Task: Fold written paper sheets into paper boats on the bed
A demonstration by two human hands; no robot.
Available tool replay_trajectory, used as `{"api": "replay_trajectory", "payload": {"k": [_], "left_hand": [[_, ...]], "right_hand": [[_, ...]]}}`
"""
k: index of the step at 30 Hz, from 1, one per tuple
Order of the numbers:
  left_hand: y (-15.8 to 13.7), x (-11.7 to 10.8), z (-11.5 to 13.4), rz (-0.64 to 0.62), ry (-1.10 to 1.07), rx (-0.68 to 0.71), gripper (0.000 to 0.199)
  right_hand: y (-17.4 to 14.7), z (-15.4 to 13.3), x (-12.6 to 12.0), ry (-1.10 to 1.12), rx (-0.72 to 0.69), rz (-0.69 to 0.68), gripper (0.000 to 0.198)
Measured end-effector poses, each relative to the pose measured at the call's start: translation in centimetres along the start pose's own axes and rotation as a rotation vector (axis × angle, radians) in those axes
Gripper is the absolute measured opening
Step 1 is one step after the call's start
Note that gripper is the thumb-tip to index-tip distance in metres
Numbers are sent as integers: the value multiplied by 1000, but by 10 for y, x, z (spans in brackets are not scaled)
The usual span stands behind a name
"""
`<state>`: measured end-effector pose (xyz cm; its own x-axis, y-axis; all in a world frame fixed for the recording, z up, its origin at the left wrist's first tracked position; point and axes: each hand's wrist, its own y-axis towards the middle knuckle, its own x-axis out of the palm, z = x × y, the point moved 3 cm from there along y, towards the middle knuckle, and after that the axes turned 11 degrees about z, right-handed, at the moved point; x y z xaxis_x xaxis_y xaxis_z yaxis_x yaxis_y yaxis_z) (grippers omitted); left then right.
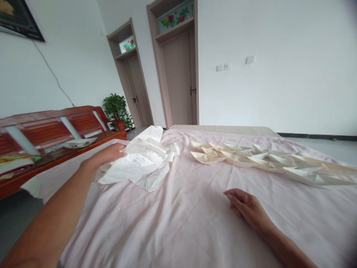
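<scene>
Pink cloth (181, 219), left grip (109, 153) on papers (138, 160), folded paper boats (238, 160)

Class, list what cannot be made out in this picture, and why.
All in the head view:
Writing on the papers: too small and blurred to read.
Some of the left hand's fingers: hidden by the papers.
Ends of the rightmost paper boats: cut off by the right edge.
Rest of the wall picture: cut off by the top and left edges.
</scene>
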<state>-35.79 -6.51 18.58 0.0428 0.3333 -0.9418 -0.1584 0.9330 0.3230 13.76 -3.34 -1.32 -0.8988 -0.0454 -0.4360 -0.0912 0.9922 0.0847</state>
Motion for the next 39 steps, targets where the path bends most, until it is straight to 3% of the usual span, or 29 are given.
{"api": "replay_trajectory", "payload": {"k": [5, 8, 10, 13, 19, 23, 28, 33, 36, 39], "left_hand": [[13, -66, -2, 241, 184, -143, 34], [10, -81, 19, 443, 370, -174, 38], [6, -68, 36, 513, 457, -169, 41], [7, -16, 56, 499, 413, -45, 47], [13, 113, 49, 218, 310, 163, 46], [7, 163, 27, 43, 259, 276, 64], [13, 182, 11, 33, 255, 281, 76], [30, 186, 14, 84, 240, 237, 53], [42, 178, 13, 118, 248, 149, 46], [58, 157, 7, 172, 271, 54, 48]], "right_hand": [[0, -1, 0, -16, -6, -9, 44], [1, 1, 0, -20, 0, -15, 44], [2, 2, 1, -18, 10, -18, 44], [3, 2, 1, -19, 15, -23, 45], [3, 4, 2, -28, 0, -19, 45], [5, 6, 3, -34, 23, -34, 46], [6, 7, 3, -49, 35, -41, 46], [7, 6, 4, -72, 38, -26, 48], [6, 5, 4, -82, 48, -32, 49], [5, 2, 4, -89, 47, -47, 50]]}}
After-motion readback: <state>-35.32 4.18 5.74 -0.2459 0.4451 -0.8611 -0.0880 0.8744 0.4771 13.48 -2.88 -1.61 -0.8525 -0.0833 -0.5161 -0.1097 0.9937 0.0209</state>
